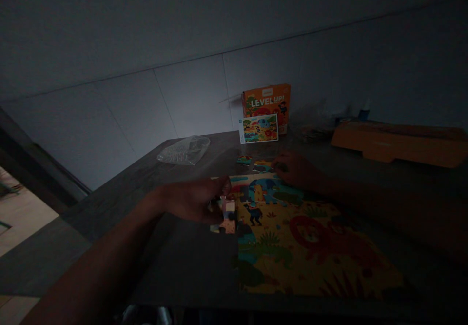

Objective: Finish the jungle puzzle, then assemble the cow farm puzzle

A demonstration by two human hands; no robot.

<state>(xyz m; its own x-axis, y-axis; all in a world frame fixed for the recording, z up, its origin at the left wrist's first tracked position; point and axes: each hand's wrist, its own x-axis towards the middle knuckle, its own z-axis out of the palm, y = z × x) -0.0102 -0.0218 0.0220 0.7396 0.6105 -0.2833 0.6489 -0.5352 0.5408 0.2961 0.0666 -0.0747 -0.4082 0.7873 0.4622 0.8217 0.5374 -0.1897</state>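
A jigsaw puzzle with a lion, a crocodile and an elephant lies largely joined on the dark table. At its upper left edge, my left hand is closed, thumb and fingers around a few puzzle pieces in pink and grey tones. Those pieces sit right beside the joined part; whether they interlock with it I cannot tell. Above the puzzle's top edge, my right hand has its fingers curled down next to loose yellow pieces. What its fingertips hold, if anything, is hidden in the dim light.
A small green puzzle piece lies near the back. Behind it, a picture card leans on an orange "LEVEL UP!" box. A clear plastic bag lies at the back left. An orange box part lies at the right by the wall.
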